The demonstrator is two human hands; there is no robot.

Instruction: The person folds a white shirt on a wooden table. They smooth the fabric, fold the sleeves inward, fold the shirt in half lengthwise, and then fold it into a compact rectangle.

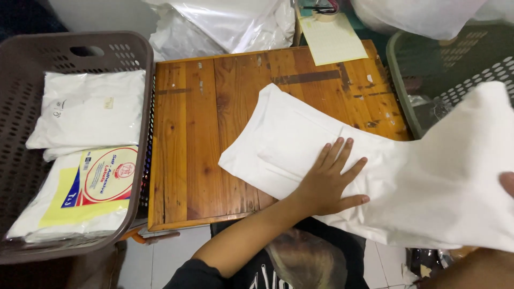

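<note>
A white folded cloth [300,139] lies across the right half of a small wooden table [198,134]. My left hand [329,179] rests flat on it with the fingers spread, pressing it down near the table's front edge. The cloth's right part [455,187] is raised off the table and spreads wide toward the camera. My right hand [507,183] shows only as a fingertip at the right edge, gripping that raised part; the rest of the hand is hidden behind the cloth.
A brown perforated basket [134,48] stands at the left, holding a white bagged garment [88,109] and a pack of labels [80,192]. A grey-green basket [407,69] stands at the right. A yellow notepad [332,37] and clear plastic bags [225,21] lie beyond the table.
</note>
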